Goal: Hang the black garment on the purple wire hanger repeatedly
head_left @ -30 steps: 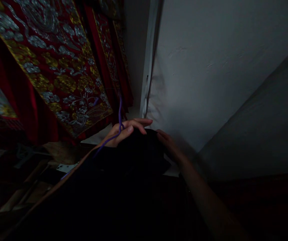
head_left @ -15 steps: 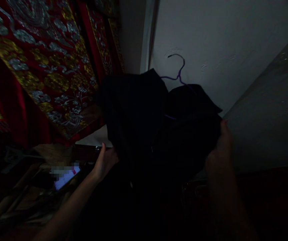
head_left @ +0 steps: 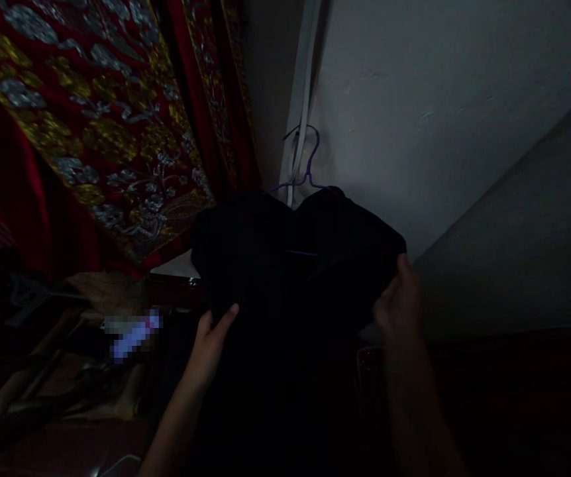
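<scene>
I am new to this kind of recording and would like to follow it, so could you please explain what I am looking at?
There is no machine here: these are a person's bare hands, seen from a camera worn on the head, looking forward and down. The left hand and right hand are at either side of a dark garment, which is on a purple hanger. It is too dark to tell how firmly they grip it. Behind is a pale wall. To the left hangs a red embroidered cloth; below it, a bright patch is blurred out among dim clutter.
</scene>
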The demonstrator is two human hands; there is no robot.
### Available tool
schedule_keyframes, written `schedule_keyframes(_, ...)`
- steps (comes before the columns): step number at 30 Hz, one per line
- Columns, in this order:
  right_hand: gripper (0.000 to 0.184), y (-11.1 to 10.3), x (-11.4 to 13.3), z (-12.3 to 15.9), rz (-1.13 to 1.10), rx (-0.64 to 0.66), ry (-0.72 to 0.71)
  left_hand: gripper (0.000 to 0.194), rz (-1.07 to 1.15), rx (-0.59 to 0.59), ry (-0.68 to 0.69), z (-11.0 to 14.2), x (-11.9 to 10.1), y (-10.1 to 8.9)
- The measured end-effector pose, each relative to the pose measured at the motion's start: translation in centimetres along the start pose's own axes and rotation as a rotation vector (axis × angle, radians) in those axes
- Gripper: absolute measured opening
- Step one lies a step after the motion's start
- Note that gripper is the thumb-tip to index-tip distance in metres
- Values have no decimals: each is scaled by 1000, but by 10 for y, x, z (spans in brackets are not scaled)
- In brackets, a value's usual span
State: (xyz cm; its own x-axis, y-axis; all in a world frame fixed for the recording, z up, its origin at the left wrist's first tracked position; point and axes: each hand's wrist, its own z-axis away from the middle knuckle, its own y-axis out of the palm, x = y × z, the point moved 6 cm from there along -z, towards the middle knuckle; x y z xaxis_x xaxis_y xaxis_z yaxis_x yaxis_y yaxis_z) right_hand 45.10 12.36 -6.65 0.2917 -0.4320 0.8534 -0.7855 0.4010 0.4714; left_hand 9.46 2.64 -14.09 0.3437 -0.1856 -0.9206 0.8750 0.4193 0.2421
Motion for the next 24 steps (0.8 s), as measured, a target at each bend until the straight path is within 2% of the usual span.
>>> schedule_keyframes(2, 27, -24, -6, 31, 44, -221, -63, 32, 64, -43, -88, 7, 12, -3)
schedule_keyframes(4, 33, -36, -19, 72, 87, -301, -77, 29, 146, -87, -177, 14, 22, -5)
schedule_keyframes(5, 30, -38, -30, 92, 96, -299, -29, 28, 184, -95, -222, 18, 26, -4)
schedule_keyframes(7, 23, -28, -59, 127, 128, -134, 188, 27, 237, -77, -293, 26, 31, -1)
schedule_keyframes(9, 35, -3, -84, 154, 196, 179, 410, 29, 258, -12, -341, 35, 35, 4)
schedule_keyframes(10, 41, 8, -90, 163, 232, 294, 468, 30, 259, 20, -356, 39, 37, 6)
schedule_keyframes(12, 45, 26, -91, 169, 286, 401, 486, 33, 254, 68, -377, 46, 40, 9)
schedule_keyframes(15, 46, 43, -82, 164, 295, 418, 436, 42, 247, 127, -399, 55, 44, 13)
schedule_keyframes(19, 35, 55, -78, 165, 251, 509, 388, 51, 225, 157, -433, 62, 45, 12)
schedule_keyframes(22, 29, 51, -81, 164, 213, 443, 388, 49, 179, 117, -376, 58, 41, 6)
schedule_keyframes(24, 28, 48, -79, 162, 175, 403, 399, 50, 109, 77, -259, 48, 35, 1)
